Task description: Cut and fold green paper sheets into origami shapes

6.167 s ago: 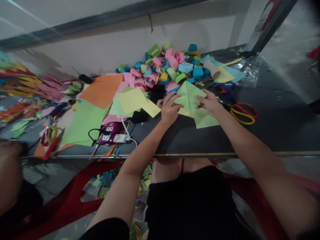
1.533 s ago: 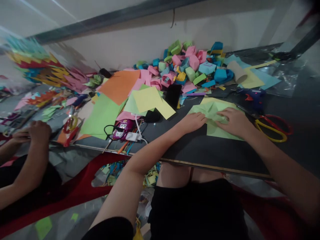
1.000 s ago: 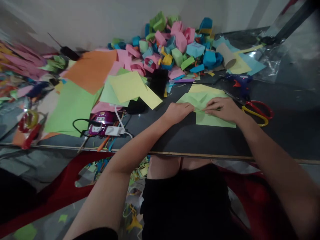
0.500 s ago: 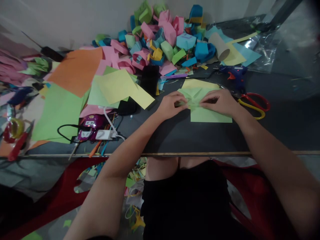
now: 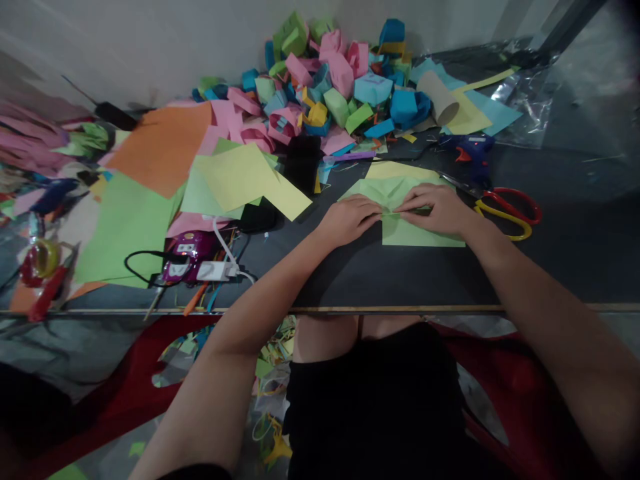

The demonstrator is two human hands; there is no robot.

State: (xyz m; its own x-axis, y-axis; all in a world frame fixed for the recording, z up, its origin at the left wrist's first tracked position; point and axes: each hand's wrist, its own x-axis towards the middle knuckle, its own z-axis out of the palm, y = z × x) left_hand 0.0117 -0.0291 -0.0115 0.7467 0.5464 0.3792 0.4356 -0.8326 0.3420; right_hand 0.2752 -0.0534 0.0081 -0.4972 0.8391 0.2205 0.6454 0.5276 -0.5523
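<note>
A folded sheet of light green paper (image 5: 395,190) lies under both hands on the dark table. My left hand (image 5: 353,220) presses down on its left side, fingers together on the folded edge. My right hand (image 5: 434,210) pinches the same fold from the right, and the two hands' fingertips nearly meet. Another flat green paper (image 5: 423,233) extends below the fingers toward me. Behind the folded sheet, a yellow paper (image 5: 400,169) shows partly. To the right of my right hand lie scissors (image 5: 507,212) with red and yellow handles.
A heap of folded coloured paper pieces (image 5: 340,87) stands against the wall. A blue glue gun (image 5: 473,153) and a cardboard tube (image 5: 440,99) are at the back right. On the left are green sheets (image 5: 125,227), an orange sheet (image 5: 165,143) and a purple power adapter (image 5: 187,257).
My left hand has slid slightly right and flattened onto the fold. My right fingertips have shifted a little left. The folded paper's left corner is now spread flatter.
</note>
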